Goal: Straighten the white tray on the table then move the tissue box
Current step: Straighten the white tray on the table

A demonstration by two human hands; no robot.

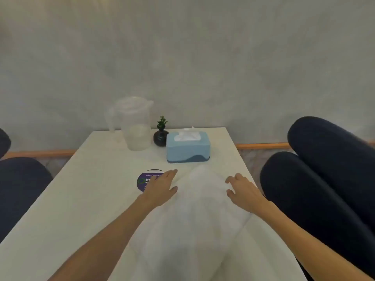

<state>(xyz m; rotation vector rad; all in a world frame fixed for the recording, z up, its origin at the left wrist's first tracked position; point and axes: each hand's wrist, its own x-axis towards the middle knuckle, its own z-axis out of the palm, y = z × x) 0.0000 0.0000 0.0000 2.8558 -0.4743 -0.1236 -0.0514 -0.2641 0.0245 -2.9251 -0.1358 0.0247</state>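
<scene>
A white tray (200,203) lies at an angle on the white table (77,199), one corner pointing toward the far end. It is blurred and hard to tell from the tabletop. My left hand (162,187) hovers over the tray's left edge, fingers apart. At the tray's right edge is my right hand (242,191), fingers spread and curled. Neither hand clearly grips the tray. A light blue tissue box (187,147) with a white tissue sticking out stands beyond the tray near the far edge.
A clear plastic jug (133,124) and a small black vase with a green plant (161,134) stand left of the tissue box. A round purple sticker (145,182) lies under my left hand. Dark chairs flank the table at right (324,179) and left (18,189).
</scene>
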